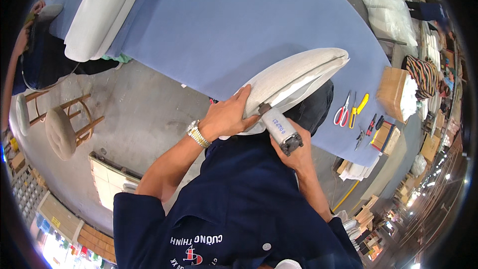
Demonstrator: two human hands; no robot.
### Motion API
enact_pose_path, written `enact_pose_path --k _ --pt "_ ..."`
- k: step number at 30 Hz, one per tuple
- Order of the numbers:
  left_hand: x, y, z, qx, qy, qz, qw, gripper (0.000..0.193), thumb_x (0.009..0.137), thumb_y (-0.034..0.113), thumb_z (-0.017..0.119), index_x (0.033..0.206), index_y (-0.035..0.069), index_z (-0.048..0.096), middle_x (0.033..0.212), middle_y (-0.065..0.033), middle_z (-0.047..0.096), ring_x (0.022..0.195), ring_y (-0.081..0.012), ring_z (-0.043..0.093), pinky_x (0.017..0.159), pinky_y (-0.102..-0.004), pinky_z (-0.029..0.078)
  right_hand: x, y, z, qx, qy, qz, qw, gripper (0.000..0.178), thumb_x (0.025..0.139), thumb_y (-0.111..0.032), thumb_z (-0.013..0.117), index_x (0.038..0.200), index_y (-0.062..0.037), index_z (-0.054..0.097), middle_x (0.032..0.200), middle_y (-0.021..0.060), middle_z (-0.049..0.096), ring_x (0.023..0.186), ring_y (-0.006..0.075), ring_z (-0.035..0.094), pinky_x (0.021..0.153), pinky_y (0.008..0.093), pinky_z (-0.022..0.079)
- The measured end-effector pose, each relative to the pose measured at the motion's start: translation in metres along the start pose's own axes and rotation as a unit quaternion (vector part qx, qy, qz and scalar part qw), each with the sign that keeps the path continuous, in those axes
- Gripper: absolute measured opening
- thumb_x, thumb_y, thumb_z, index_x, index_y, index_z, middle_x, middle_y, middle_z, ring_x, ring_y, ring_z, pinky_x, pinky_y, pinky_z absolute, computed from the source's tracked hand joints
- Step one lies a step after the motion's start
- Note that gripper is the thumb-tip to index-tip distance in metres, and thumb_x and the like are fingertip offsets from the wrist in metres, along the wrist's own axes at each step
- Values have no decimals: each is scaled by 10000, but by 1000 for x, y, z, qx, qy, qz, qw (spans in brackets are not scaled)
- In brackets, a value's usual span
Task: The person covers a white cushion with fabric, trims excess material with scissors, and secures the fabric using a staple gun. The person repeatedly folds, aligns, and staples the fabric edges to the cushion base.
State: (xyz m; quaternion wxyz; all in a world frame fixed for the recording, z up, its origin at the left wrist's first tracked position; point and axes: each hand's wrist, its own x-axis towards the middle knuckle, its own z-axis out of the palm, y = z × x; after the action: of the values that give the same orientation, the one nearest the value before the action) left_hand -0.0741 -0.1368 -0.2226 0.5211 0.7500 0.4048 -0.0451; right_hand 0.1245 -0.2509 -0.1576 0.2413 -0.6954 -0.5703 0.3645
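Observation:
A light grey fabric seat cushion (279, 74) stands tilted on edge at the near side of the blue-covered table (209, 25), its open fabric seam facing right. My left hand (226, 115) grips the cushion's near left end, with the thumb along its edge. In my right hand (298, 148) is a grey staple gun (278, 125), its nose against or very close to the folded fabric at the cushion's lower edge. The right hand's fingers are partly hidden behind the tool.
Right on the table lie red-and-white-handled scissors (342, 115), a yellow-handled tool (359, 109) and several small tools. A cardboard box (391, 92) stands beyond. Grey padded pieces (102, 12) lie far left, near another person's arm (21, 40). Wooden stools (62, 132) stand on the floor at left.

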Motion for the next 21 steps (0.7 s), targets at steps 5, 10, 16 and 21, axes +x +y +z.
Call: enact_pose_path --k 5,10,16,21 --pt "0 -2 4 16 4 -4 1000 937 902 396 715 1616 19 240 1509 -279 519 1139 -469 671 914 -535 561 -1 -2 -2 16 -6 -9 1000 292 808 -81 791 1069 16 700 933 165 739 838 330 747 753 351 565" --pt "-4 1 5 30 16 -20 999 942 894 387 728 1621 39 242 1493 -274 536 1133 -464 676 908 -535 567 2 -6 -3 -11 -24 -33 999 287 807 -72 778 1067 13 694 915 163 727 816 332 739 743 361 563" --pt "-1 6 1 11 4 -59 998 931 894 356 741 1620 42 251 1474 -263 557 1171 -447 661 934 -529 559 8 -8 5 34 -38 38 998 260 817 -71 768 1051 12 689 887 156 724 810 324 740 732 362 558" --pt "-1 2 3 2 21 -34 999 939 864 300 772 1610 29 272 1477 -269 552 1205 -435 646 962 -525 550 2 -12 4 0 -17 10 1000 250 813 -79 769 1038 4 697 898 154 728 803 339 733 725 364 559"
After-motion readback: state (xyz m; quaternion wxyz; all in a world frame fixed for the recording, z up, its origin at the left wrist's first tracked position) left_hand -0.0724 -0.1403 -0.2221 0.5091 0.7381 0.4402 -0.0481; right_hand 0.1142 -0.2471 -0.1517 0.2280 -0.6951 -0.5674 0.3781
